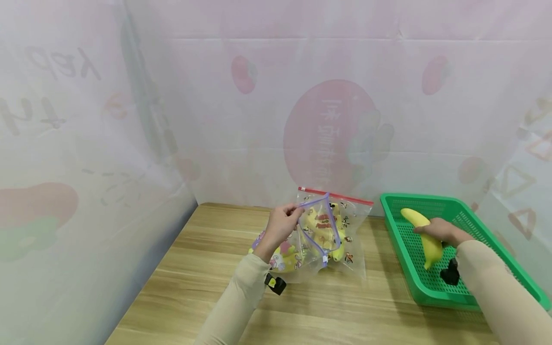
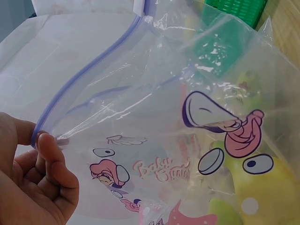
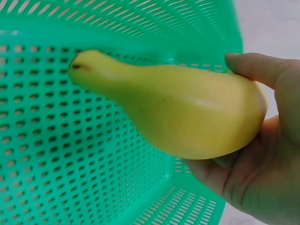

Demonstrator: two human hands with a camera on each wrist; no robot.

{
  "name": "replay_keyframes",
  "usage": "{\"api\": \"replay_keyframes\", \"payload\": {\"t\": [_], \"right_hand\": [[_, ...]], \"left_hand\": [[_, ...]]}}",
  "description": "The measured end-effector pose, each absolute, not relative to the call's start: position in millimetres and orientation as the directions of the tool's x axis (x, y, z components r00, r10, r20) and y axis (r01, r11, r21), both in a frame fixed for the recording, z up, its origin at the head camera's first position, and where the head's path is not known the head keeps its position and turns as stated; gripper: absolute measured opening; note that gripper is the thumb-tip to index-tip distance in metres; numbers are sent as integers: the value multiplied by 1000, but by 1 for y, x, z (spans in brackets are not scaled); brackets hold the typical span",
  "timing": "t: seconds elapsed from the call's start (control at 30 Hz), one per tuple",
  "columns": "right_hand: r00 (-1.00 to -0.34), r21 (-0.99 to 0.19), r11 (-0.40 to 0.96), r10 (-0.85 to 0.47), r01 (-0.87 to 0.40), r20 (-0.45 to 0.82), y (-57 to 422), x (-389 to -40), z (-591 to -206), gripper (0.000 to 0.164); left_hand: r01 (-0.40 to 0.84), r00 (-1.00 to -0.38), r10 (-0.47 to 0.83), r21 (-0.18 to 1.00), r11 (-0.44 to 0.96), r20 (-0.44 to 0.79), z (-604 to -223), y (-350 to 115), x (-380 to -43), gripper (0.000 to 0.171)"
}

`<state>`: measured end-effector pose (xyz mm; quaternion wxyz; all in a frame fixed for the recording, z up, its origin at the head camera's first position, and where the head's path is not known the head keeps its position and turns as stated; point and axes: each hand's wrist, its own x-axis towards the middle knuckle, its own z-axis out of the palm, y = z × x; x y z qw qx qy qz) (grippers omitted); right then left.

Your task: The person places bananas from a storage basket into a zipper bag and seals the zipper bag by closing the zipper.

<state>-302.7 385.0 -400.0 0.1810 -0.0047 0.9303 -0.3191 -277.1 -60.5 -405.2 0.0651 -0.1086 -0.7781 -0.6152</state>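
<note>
My left hand (image 1: 282,223) pinches the purple zip edge of a clear printed bag (image 2: 136,112) between thumb and fingers, and the bag's mouth gapes. Behind it, a second clear bag with a red zip (image 1: 358,200) lies on the table with yellow things inside. More yellow (image 2: 267,187) shows through the plastic low in the left wrist view; its shape is partly hidden. On the right, my right hand (image 1: 442,231) grips a yellow banana (image 1: 431,249) by its thick part, thumb on one side and fingers beneath. The banana is over the green basket (image 3: 56,122), its narrow stem pointing away from the palm.
The green basket stands at the right of the wooden table (image 1: 194,287), its perforated walls around the right hand. A printed white sheet (image 1: 207,120) hangs behind the table and along both sides. Small black devices (image 1: 276,283) sit at the wrists.
</note>
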Motion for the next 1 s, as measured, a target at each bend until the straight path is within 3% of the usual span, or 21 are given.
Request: {"api": "replay_keyframes", "payload": {"t": [0.6, 1.0], "right_hand": [[-952, -808, 582, -185, 94, -244, 360, -302, -376, 67], [-929, -909, 405, -288, 103, -233, 333, -301, -364, 69]], "left_hand": [[254, -967, 84, 944, 212, 241, -406, -60, -277, 21], [241, -970, 84, 948, 208, 228, -405, -61, -277, 19]]}}
